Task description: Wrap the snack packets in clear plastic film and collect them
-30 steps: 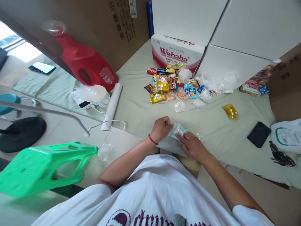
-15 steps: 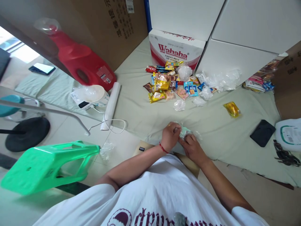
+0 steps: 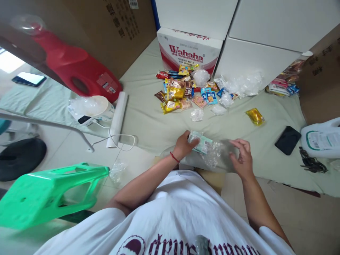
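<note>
Two bare hands are working apart over a pale green cloth, with a clear plastic bag stretched between them. The left hand, a red cord at its wrist, is closing around one end of a small mint-green packet, which is lying tilted at the bag's near end, apparently partly inside it, though the glare on the film is making that hard to judge. The right hand is pinching the bag's far edge with fingers curled, well to the side of the packet. Beyond both hands a loose pile of snack packets is sitting in front of a red-and-white Wahaha carton, with crumpled clear wrappers lying just this side of it. Off past the right hand a single yellow packet and a black phone are resting on the cloth. Out beyond the left hand a white roll is lying beside a small scale, and nearer the person's left elbow a green plastic stool is lying tipped over.
</note>
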Demonstrator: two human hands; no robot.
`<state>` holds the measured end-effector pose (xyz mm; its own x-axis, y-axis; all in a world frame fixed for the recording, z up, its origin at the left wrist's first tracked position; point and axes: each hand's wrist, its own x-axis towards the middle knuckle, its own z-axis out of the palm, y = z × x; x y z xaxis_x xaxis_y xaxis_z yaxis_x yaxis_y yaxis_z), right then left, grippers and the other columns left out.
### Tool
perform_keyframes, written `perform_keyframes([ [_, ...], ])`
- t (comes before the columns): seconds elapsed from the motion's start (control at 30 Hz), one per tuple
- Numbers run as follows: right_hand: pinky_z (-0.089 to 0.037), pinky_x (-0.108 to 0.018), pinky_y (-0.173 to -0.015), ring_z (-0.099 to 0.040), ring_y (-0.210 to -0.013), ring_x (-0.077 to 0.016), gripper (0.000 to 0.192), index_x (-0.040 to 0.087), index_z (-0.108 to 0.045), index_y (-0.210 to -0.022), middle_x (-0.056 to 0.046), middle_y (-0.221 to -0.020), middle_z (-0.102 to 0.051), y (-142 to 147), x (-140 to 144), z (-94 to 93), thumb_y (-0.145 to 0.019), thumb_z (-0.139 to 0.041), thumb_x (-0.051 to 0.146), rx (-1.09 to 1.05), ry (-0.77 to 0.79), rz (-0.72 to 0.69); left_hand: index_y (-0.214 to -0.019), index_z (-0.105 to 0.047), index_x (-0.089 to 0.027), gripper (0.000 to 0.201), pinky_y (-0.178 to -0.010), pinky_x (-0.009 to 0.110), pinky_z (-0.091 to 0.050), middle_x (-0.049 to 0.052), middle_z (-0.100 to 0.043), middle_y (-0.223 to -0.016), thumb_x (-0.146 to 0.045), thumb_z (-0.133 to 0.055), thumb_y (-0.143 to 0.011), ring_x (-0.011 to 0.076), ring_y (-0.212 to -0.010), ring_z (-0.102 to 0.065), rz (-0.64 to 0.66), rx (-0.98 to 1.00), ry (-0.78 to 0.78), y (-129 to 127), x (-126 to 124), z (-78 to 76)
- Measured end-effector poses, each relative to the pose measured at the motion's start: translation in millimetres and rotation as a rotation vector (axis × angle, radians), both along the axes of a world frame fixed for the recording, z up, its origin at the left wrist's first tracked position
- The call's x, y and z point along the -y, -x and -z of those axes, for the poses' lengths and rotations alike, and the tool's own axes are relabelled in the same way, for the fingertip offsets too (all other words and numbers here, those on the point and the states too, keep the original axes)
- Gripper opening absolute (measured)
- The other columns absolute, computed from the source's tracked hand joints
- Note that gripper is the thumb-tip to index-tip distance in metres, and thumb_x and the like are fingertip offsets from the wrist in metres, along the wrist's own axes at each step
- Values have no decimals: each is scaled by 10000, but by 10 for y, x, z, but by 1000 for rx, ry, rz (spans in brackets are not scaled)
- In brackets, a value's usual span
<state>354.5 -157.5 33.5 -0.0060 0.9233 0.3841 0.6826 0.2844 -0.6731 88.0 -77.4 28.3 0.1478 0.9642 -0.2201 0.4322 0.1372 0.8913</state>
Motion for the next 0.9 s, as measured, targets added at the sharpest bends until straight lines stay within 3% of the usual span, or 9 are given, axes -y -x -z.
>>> perform_keyframes([
  [0.1,-491,-510,-1085,-507,-1352,-315,667,256,-544,-1488,-144,-1449,-528,-59,-158,111,-867,-722,424,62,121,-30,-807,-495,-222,376,-622,265,-394,-55,-509,-719,-494,-752,-771,137,-692,-487,18,219,94,30,-50,-4],
  [0.23,-559,-380,-870,-680,-944,-208,269,254,-754,-1140,-70,-1044,-726,18,-330,188,-980,-586,391,-89,192,-67,-860,-533,-208,510,-643,279,-481,-39,-588,-789,-539,-858,-650,147,-723,-568,-10,496,306,97,-100,49],
  [0.37,-525,-330,-778,-659,-859,-185,196,242,-778,-994,-44,-938,-714,15,-287,64,-964,-637,374,-214,102,69,-896,-540,-201,630,-658,303,-531,-28,-630,-821,-542,-936,-544,157,-735,-620,-136,670,422,207,-108,83],
  [0.5,-511,-328,-734,-620,-827,-191,228,224,-756,-981,-63,-957,-679,167,-95,-48,-946,-650,422,-268,40,191,-887,-535,-195,642,-690,302,-538,-18,-652,-830,-533,-953,-536,154,-752,-633,-206,722,369,260,-93,85],
  [0.63,-462,-287,-609,-485,-622,-126,417,221,-733,-1139,-40,-967,-687,452,-18,4,-822,-777,488,-303,322,77,-889,-531,-193,652,-709,293,-530,-30,-641,-821,-527,-959,-528,141,-748,-622,-234,753,317,265,-74,74],
  [0.77,-344,-240,-531,-402,-567,-109,351,190,-729,-894,34,-655,-534,476,-165,190,-843,-724,537,-481,515,144,-863,-505,-200,636,-696,267,-507,-57,-603,-785,-521,-951,-543,112,-711,-584,-218,727,290,287,-28,108],
  [0.83,-319,-235,-521,-391,-556,-106,361,180,-715,-847,44,-622,-493,399,-265,265,-834,-717,541,-481,578,116,-847,-489,-205,618,-672,247,-483,-72,-573,-755,-513,-943,-560,99,-686,-553,-195,685,266,295,-1,151],
  [0.9,-372,-251,-552,-436,-573,-116,322,175,-726,-865,25,-672,-538,318,-345,279,-838,-699,495,-363,558,93,-850,-490,-208,596,-655,235,-461,-76,-556,-744,-509,-930,-585,97,-679,-533,-180,654,240,297,16,195],
])
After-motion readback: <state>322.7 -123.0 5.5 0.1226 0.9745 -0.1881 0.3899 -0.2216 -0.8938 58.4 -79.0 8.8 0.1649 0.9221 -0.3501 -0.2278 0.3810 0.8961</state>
